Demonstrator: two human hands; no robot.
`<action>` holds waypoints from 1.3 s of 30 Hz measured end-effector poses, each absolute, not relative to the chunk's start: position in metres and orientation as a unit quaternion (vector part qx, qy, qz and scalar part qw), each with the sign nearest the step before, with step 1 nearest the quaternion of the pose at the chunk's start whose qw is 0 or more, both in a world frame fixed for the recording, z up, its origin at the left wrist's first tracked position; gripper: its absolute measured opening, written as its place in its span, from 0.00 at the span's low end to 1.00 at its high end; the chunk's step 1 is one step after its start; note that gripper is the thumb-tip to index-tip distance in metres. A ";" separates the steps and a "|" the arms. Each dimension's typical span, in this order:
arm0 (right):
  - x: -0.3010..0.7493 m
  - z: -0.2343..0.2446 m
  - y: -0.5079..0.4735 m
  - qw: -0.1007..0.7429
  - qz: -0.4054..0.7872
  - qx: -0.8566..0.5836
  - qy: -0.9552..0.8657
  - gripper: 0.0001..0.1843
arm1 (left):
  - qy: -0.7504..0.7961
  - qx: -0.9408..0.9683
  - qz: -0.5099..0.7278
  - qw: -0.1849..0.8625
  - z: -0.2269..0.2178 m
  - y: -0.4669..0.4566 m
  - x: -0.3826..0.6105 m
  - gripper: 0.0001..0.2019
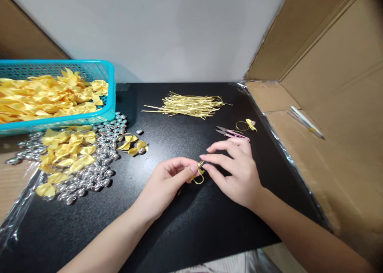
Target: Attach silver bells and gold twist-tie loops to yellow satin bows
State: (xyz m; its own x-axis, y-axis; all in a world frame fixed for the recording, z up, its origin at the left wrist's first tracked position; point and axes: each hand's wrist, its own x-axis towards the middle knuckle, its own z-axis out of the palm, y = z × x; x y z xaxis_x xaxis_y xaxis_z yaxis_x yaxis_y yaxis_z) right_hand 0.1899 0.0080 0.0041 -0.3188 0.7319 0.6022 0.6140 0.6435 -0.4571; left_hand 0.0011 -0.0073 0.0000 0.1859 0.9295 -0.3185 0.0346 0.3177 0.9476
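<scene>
Thumb and fingers of my left hand pinch a thin gold cord, bent into a small loop that hangs below the fingertips. A bit of yellow ribbon shows beside the loop, mostly covered by the hand. From the right, my right hand brings its thumb and fingertips together on the upper part of the cord; its other fingers are spread. Just beyond this hand lie pink-handled thread snips, blades pointing left. A looped cord with a yellow bow and a silver bead rests farther right.
A turquoise basket full of yellow bows stands at the left. In front are silver beads and loose yellow bows. Gold cords lie in a bundle at the back. A white cutter-like tool lies on cardboard at the right.
</scene>
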 end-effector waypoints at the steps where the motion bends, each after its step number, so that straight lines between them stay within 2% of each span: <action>1: 0.190 0.003 0.009 0.393 0.065 -0.411 -0.820 0.07 | 0.523 0.457 0.361 0.623 0.000 -0.007 0.001 0.10; 5: 0.191 0.002 0.011 0.366 0.086 -0.398 -0.837 0.07 | 0.510 0.438 0.368 0.642 -0.002 -0.008 0.001 0.08; 10: 0.189 0.005 0.011 0.365 0.186 -0.413 -0.813 0.07 | 0.493 0.416 0.394 0.655 -0.002 -0.008 0.000 0.04; 14: 0.187 0.005 0.010 0.369 0.267 -0.435 -0.777 0.08 | 0.474 0.409 0.426 0.654 0.001 -0.009 0.001 0.06; 19: 0.185 0.002 0.007 0.375 0.353 -0.454 -0.727 0.06 | 0.472 0.435 0.438 0.629 0.002 -0.011 0.002 0.06; 27: 0.182 0.004 0.005 0.338 0.480 -0.454 -0.670 0.05 | 0.552 0.487 0.392 0.552 0.003 -0.014 -0.001 0.06; 39: 0.181 0.005 0.002 0.289 0.582 -0.425 -0.631 0.06 | 0.510 0.402 0.406 0.643 0.002 -0.009 -0.001 0.06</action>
State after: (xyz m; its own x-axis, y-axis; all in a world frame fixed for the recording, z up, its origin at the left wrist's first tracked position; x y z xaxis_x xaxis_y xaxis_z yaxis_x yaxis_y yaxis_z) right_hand 0.1814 0.0015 0.0054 -0.4730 0.8714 -0.1303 0.1993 -0.0382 -0.9792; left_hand -0.0005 -0.0090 0.0019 0.1504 0.9317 -0.3306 -0.1121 0.3483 0.9307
